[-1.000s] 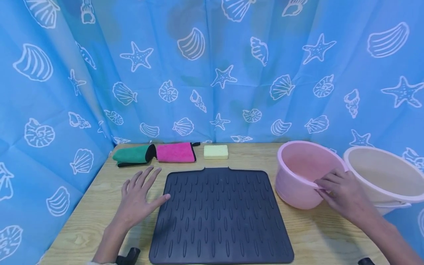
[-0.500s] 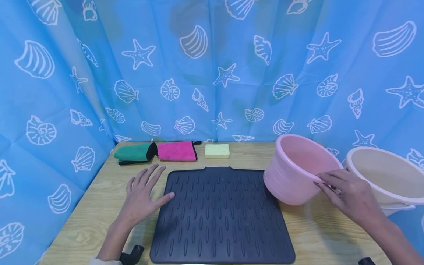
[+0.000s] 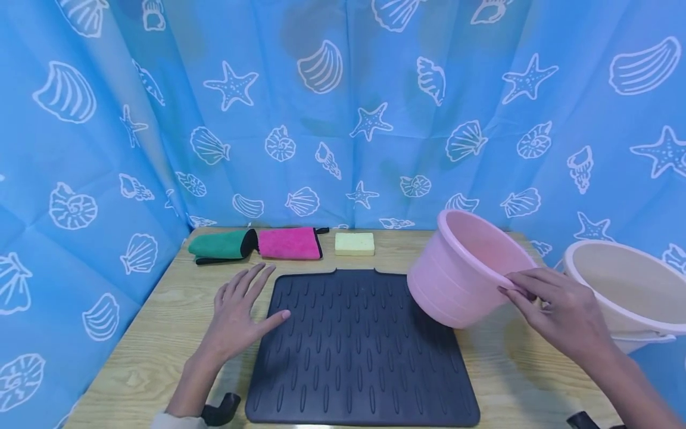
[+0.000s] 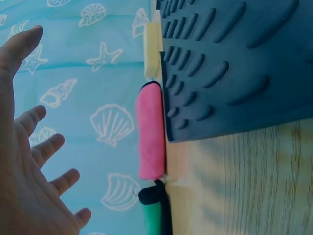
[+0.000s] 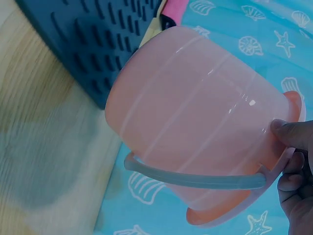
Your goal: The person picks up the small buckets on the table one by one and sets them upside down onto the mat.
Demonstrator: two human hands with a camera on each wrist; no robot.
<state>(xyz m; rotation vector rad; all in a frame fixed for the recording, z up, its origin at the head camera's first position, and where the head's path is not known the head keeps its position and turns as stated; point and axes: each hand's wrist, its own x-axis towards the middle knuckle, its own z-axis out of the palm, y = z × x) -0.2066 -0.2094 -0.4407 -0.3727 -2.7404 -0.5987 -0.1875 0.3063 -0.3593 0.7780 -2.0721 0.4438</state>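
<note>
My right hand [image 3: 563,313] pinches the near right rim of a pink bucket [image 3: 455,283], thumb outside and fingers over the edge. The bucket is tilted, its mouth leaning up to the right and its base overlapping the upper right corner of the dark grey ribbed mat [image 3: 364,351]. In the right wrist view its pale handle [image 5: 200,180] hangs along the side. My left hand [image 3: 236,322], fingers spread and holding nothing, hovers by the mat's left edge; the left wrist view shows the same spread fingers [image 4: 51,149].
Behind the mat lie a green cloth [image 3: 220,245], a pink cloth [image 3: 289,244] and a pale yellow sponge [image 3: 355,244]. A cream bucket [image 3: 621,310] stands at the right. Blue shell-print curtain [image 3: 343,119] encloses the wooden table [image 3: 145,333] at the back and sides.
My right hand has lifted and tilted the pink bucket and carried it left, from beside the cream bucket to over the mat's right edge. My left hand keeps its spread pose.
</note>
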